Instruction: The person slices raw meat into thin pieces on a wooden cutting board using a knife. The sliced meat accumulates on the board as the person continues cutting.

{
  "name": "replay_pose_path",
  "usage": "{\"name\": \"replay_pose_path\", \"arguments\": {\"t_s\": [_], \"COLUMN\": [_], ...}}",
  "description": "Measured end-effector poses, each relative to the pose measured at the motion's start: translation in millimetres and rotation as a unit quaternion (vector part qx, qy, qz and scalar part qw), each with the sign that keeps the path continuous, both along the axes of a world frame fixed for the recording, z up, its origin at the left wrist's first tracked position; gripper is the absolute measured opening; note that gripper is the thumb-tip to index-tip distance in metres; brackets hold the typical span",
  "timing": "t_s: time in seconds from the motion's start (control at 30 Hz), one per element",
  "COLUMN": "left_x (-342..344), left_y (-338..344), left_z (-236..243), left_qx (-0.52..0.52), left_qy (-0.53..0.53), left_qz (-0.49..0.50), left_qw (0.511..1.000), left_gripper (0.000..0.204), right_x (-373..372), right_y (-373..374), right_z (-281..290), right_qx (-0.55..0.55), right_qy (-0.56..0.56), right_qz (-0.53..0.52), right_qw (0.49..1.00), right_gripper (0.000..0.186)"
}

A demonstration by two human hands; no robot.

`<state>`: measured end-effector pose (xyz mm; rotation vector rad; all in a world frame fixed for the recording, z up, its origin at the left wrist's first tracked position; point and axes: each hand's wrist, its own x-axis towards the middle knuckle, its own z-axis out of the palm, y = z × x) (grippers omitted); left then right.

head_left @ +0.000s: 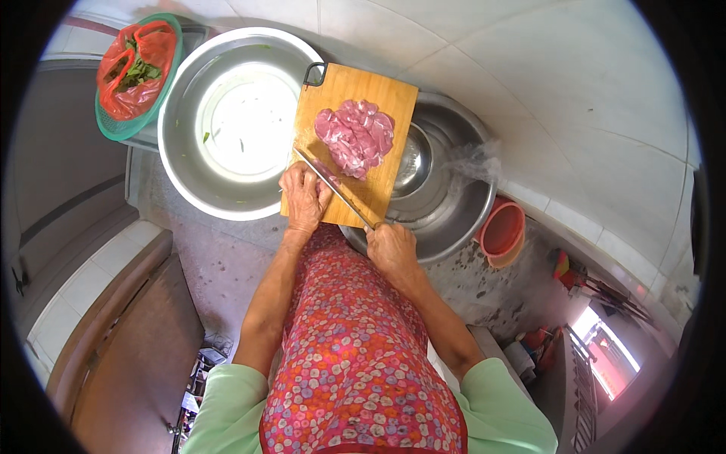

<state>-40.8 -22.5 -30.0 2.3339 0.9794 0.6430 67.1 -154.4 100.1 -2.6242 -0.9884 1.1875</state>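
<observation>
A wooden cutting board [308, 125] with a black handle lies across the rims of two metal basins. On it rests a heap of sliced raw meat [355, 136]. My right hand [393, 248] is wrapped round the handle of a kitchen knife [336, 191], whose blade slants up and left across the board. Close to the blade, at the board's lower left, my left hand [305, 198] has its fingers curled down on a small piece of meat [327, 172], partly hidden by the hand and the knife.
The left metal basin [175, 144] holds water with bits of leaf. Inside the right basin [454, 234] sit a metal bowl [414, 160] and a clear plastic bag [473, 160]. A green basket [113, 132] holds greens in a red bag [151, 45]. Red buckets [503, 231] stand at right.
</observation>
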Motion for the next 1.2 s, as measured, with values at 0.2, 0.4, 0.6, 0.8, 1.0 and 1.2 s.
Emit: {"name": "replay_pose_path", "arguments": {"t_s": [0.2,0.4,0.6,0.8,1.0,1.2], "left_x": [-2.4,3.5,4.7,7.3,2.7,6.4], "left_y": [-0.4,2.3,-3.8,-0.1,2.2,-4.1], "left_z": [-8.2,-5.2,-3.1,-0.6,-0.3,-2.3], "left_qx": [-0.036,-0.017,-0.028,-0.009,-0.044,-0.022], "left_qy": [0.0,-0.018,-0.024,-0.036,-0.015,-0.025], "left_qz": [-0.003,-0.014,0.02,0.011,0.002,0.011], "left_qw": [0.999,1.0,0.999,0.999,0.999,0.999], "left_gripper": [0.037,0.027,0.027,0.027,0.026,0.023], "right_x": [2.8,2.9,1.3,-6.6,10.1,-15.9], "right_y": [14.2,48.2,3.7,7.9,65.2,23.3], "right_z": [-10.7,-34.4,-20.2,-34.1,-48.7,-33.3], "right_qx": [-0.012,0.013,-0.019,-0.043,-0.055,-0.057], "right_qy": [0.058,0.026,0.068,0.078,0.093,0.053], "right_qz": [0.001,0.024,0.012,-0.037,-0.011,-0.055], "right_qw": [0.998,0.999,0.997,0.995,0.994,0.995], "right_gripper": [0.017,0.014,0.017,0.015,0.024,0.015]}}
